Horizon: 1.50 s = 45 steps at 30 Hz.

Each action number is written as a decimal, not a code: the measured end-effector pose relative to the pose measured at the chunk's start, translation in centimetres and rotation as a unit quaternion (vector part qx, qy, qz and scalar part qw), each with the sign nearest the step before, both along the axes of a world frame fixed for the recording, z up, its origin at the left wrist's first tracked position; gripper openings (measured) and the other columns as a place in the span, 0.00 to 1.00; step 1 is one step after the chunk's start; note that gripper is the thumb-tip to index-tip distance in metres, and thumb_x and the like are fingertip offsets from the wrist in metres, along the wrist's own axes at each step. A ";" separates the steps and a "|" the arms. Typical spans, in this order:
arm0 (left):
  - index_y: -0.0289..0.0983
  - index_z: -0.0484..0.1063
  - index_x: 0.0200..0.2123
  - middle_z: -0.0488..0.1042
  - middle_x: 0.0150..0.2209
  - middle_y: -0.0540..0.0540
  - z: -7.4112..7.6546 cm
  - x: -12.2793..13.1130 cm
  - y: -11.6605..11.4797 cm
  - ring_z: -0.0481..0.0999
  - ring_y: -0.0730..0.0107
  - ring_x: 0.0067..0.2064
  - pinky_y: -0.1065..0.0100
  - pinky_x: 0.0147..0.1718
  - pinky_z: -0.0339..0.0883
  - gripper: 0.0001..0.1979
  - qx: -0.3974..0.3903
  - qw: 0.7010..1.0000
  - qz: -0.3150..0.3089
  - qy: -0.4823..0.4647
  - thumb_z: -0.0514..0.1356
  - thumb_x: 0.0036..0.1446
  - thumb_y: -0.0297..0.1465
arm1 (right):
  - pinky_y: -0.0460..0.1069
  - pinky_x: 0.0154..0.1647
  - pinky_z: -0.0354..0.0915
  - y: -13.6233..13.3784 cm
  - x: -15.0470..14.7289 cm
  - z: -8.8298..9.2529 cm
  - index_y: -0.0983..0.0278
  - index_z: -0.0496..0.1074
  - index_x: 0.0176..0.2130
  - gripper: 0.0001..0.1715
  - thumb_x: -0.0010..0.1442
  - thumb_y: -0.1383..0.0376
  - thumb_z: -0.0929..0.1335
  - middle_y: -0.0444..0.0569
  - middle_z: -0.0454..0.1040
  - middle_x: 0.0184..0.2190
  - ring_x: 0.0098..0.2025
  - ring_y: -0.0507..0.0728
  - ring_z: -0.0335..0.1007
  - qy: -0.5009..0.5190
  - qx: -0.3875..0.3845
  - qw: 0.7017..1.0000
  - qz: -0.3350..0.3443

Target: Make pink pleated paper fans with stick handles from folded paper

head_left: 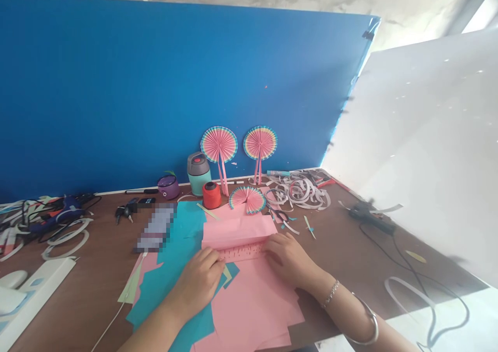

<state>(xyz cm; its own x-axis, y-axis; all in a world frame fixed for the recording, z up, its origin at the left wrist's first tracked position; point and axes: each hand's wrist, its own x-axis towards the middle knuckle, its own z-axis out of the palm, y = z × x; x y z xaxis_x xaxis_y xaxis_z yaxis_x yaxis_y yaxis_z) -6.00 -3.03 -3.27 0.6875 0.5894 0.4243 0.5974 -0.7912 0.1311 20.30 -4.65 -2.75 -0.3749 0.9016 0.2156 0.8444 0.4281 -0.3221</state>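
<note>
Lower ctr of frame, the L hand [206, 271] and R hand [290, 256] are at either end of a pink sheet [238, 230], which sits just below mid-frame. Its near part is bowed up btwn them, w/ a strip bearing small dark marks [241, 252] showing along the near edge. L hand: fingers bent & close together, touching the L end; thumb mostly hidden, so can't tell if it's pinching. R hand: fingers bent over the R end, touching; underside hidden, can't tell if clamped either. R wrist has a chain bracelet [331, 293] & farther up the arm a bangle [374, 327].

Under the work: loose pink paper [252, 300] at bottom ctr, overlapping turquoise paper [190, 220] to its L, all on a brown desk [330, 248].

Just above the sheet, mid-frame: a half-spread pleated fan [248, 199], pink w/ multicolored rim. Behind it, two round fans, L one [219, 143] & R one [260, 142], upright by a blue panel [163, 82]. L of the half-spread fan: red container [211, 196], then turquoise flask [199, 182] w/ gray top, then purple cup [168, 187].

R of ctr: scissors [280, 214], partly covered, near a tangle of white strips [305, 192]. L of frame: keys [125, 212]; lower L corner, a white power strip [42, 295].
</note>
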 end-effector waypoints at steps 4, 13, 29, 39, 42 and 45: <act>0.37 0.72 0.31 0.69 0.28 0.46 0.0 0.1 -0.1 0.69 0.67 0.33 0.67 0.31 0.65 0.15 -0.010 1.000 0.007 -0.007 0.47 0.60 0.23 | 0.49 0.40 0.57 0.4 0.6 -0.2 0.63 0.70 0.33 0.10 0.52 0.75 0.63 0.47 0.73 0.32 0.36 0.55 0.66 0.095 -0.039 0.995 -0.014; 0.36 0.71 0.31 0.70 0.30 0.46 -0.2 -0.2 -0.2 0.69 0.67 0.35 0.65 0.32 0.65 0.13 -0.035 0.999 0.029 0.030 0.48 0.60 0.23 | 0.51 0.42 0.58 0.9 0.4 -0.9 0.63 0.70 0.33 0.14 0.52 0.76 0.60 0.47 0.73 0.33 0.40 0.56 0.66 0.129 -0.068 0.989 -0.036; 0.37 0.70 0.30 0.69 0.30 0.47 -0.1 0.0 -0.2 0.70 0.67 0.33 0.66 0.30 0.64 0.13 -0.029 0.998 0.041 0.043 0.48 0.60 0.23 | 0.50 0.39 0.57 0.7 -0.8 -1.0 0.64 0.67 0.26 0.14 0.62 0.67 0.60 0.49 0.65 0.32 0.36 0.56 0.59 0.011 -0.015 0.996 -0.082; 0.37 0.72 0.33 0.70 0.31 0.46 -0.1 -0.2 -0.2 0.70 0.66 0.35 0.66 0.32 0.64 0.13 -0.049 0.997 0.040 0.041 0.48 0.61 0.23 | 0.50 0.38 0.56 1.0 -0.7 -0.9 0.64 0.67 0.23 0.15 0.61 0.68 0.62 0.48 0.64 0.30 0.36 0.56 0.58 -0.020 -0.002 0.993 -0.118; 0.37 0.71 0.33 0.70 0.31 0.46 -0.3 -0.2 -0.2 0.70 0.65 0.36 0.65 0.32 0.65 0.13 -0.060 0.996 0.042 0.047 0.48 0.61 0.23 | 0.50 0.38 0.56 1.1 -0.6 -1.1 0.64 0.66 0.23 0.15 0.61 0.69 0.61 0.48 0.65 0.31 0.37 0.56 0.58 -0.027 -0.003 0.993 -0.118; 0.37 0.71 0.34 0.70 0.32 0.46 -0.3 -0.2 -0.2 0.70 0.64 0.36 0.64 0.33 0.65 0.13 -0.065 0.995 0.050 0.060 0.48 0.61 0.23 | 0.50 0.39 0.56 1.1 -0.3 -1.3 0.64 0.66 0.26 0.11 0.60 0.69 0.62 0.49 0.66 0.32 0.38 0.57 0.58 -0.029 0.011 0.991 -0.130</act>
